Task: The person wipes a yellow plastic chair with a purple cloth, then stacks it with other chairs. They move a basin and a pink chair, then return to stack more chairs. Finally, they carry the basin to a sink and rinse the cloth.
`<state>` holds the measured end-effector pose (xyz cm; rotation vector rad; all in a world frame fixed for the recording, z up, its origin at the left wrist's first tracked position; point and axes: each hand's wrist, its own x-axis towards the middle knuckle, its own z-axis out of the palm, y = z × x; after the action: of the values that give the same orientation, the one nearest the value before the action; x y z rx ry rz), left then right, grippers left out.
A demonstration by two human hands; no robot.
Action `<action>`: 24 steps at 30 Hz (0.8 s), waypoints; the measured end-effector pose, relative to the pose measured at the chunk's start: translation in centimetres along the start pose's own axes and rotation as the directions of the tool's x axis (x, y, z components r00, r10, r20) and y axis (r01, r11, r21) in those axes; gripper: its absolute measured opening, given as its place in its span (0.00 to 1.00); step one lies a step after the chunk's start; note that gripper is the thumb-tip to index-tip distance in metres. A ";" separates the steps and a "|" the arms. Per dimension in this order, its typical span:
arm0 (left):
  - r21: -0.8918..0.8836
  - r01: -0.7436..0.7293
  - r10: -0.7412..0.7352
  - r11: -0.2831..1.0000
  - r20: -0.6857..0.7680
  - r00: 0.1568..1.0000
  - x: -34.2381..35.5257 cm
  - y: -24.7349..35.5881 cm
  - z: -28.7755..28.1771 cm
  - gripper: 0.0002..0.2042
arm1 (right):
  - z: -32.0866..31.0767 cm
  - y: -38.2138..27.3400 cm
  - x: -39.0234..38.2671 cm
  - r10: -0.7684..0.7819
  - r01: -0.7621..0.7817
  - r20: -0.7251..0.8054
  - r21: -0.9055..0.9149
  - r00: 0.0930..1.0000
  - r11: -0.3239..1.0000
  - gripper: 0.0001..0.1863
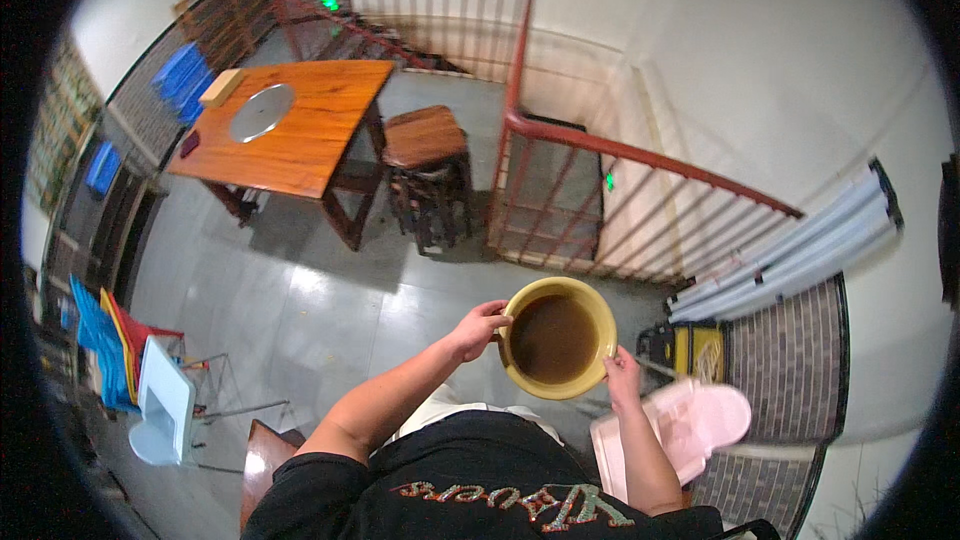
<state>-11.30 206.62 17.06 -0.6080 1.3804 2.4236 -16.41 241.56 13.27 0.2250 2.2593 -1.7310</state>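
Held out in front of my body is a round yellow pot (583, 302) with brown liquid (553, 338) in it. My left hand (480, 328) is closed on its left side, thumb over the rim by a handle. On the opposite side, lower down, my right hand (622, 376) grips the rim edge. The pot looks about level, above the grey floor. Some fingers of both hands are hidden under the pot.
Ahead stands a red stair railing (650, 152) around an opening with steps. A wooden table (335, 105) with a round metal disc and stacked wooden stools (425, 140) are at front left. Plastic child chairs (165, 395) stand left; a pink one (700, 415) is right.
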 end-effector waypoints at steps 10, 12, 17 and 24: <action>-0.130 -0.200 0.156 0.971 -0.288 0.945 -6.4 12.1 -21.0 0.22 | 27.1 -11.8 11.1 -0.147 0.181 0.395 -0.052 0.907 0.982 0.19; -0.164 -0.236 0.166 0.958 -0.354 0.920 -8.0 14.0 -25.1 0.22 | 33.3 -14.7 12.0 -0.136 0.193 0.497 -0.065 0.857 0.979 0.18; -0.257 -0.361 0.180 0.896 -0.534 0.826 -10.4 17.3 -34.8 0.21 | 47.9 -20.3 13.6 -0.108 0.249 0.628 -0.140 0.771 0.958 0.17; -0.213 -0.357 0.097 0.910 -0.726 0.681 -12.1 20.8 -47.7 0.22 | 65.6 -23.1 16.1 -0.038 0.268 0.788 -0.164 0.615 0.949 0.19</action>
<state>0.43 154.56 16.88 -1.7033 1.3247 2.7983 -29.93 171.45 13.70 -0.6894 1.8063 -1.1871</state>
